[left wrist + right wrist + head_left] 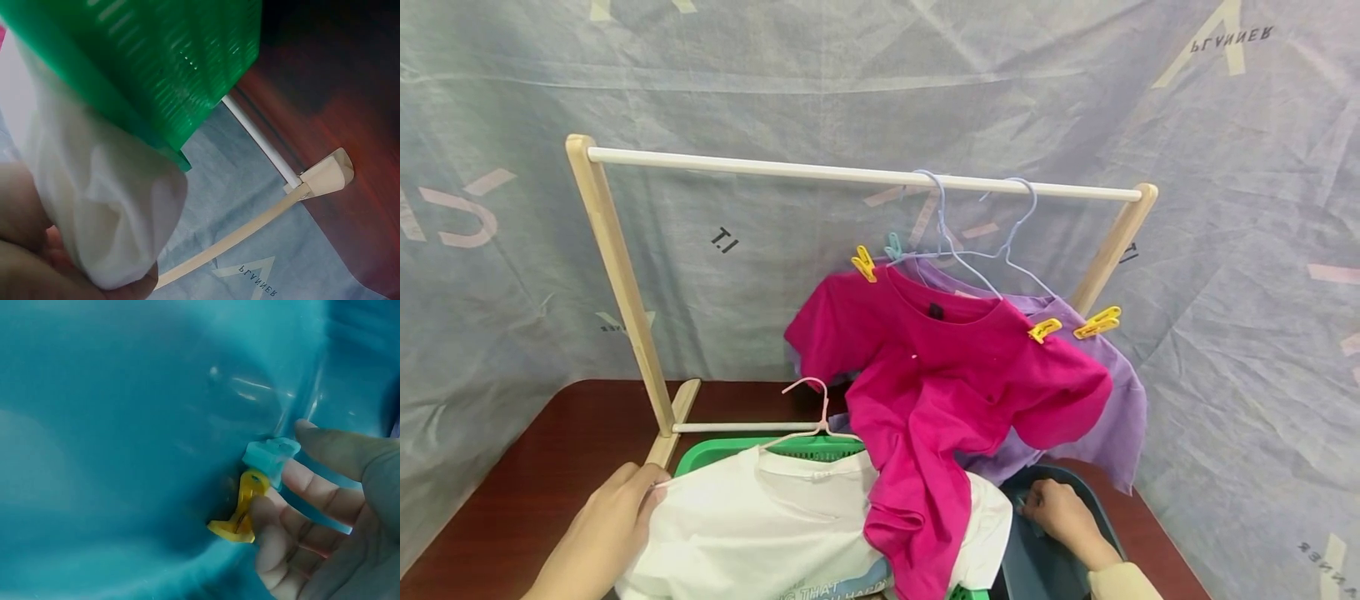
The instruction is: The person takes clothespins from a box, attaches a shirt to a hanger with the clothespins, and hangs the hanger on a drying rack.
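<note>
My left hand (pixel 606 521) pinches the shoulder edge of a white T-shirt (pixel 760 508), its cloth bunched between thumb and fingers in the left wrist view. A pale pink hanger (pixel 824 421) sticks up from the shirt's neckline. Inside a dark blue basin (pixel 1033 571), my right hand (pixel 1063 512) has its fingers curled at a light-blue clothespin (pixel 270 456), thumb and forefinger at its sides. Touching that one, a yellow clothespin (pixel 245 512) lies against the other fingers. A magenta T-shirt (pixel 940 375) hangs over part of the white one.
Behind stands a rack with a white rail (pixel 760 167) and wooden posts (pixel 625 283). A purple shirt (pixel 1123 392) hangs behind the magenta one; yellow clothespins (pixel 1045 330) grip their shoulders. Under the white shirt is a green basket (pixel 715 450) on the dark red table (pixel 580 417).
</note>
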Motion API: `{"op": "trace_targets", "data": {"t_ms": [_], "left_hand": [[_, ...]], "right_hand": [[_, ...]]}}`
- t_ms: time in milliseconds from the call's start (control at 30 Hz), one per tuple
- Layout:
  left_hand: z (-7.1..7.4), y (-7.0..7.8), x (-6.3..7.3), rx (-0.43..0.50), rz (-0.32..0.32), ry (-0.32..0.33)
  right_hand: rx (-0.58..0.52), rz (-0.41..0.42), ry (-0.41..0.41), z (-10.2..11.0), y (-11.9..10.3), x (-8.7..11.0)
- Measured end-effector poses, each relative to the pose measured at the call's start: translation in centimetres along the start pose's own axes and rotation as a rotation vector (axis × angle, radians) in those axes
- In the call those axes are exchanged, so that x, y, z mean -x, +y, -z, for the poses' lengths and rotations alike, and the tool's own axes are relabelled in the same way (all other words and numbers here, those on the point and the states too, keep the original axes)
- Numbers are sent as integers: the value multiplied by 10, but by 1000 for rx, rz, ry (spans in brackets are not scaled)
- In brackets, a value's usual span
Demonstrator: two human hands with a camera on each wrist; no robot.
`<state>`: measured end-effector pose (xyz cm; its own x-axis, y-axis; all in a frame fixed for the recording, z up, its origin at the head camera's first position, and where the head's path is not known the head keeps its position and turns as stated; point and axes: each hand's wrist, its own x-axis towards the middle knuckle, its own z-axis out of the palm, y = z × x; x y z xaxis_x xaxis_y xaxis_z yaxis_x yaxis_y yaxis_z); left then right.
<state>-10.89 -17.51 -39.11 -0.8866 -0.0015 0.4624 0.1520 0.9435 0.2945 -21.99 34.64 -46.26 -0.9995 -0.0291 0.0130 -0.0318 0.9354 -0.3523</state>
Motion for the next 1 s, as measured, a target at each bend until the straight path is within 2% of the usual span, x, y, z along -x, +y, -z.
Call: {"op": "trace_targets", "data": {"t_ms": [267, 433, 600, 767, 1000], "left_hand": [[4, 6, 1, 11, 11, 54], [6, 8, 2, 14, -13, 130], [6, 8, 3, 28, -51, 228], [5, 8, 4, 66, -60, 279], [4, 8, 4, 136, -111, 353]], "right_hand": [[-21, -9, 15, -1, 1, 1], [-48, -8, 35, 4, 1, 2], [-63, 27, 58, 13, 0, 3], [-54, 62, 94, 24, -5, 9], [-96, 151, 199, 46, -25, 23]]}}
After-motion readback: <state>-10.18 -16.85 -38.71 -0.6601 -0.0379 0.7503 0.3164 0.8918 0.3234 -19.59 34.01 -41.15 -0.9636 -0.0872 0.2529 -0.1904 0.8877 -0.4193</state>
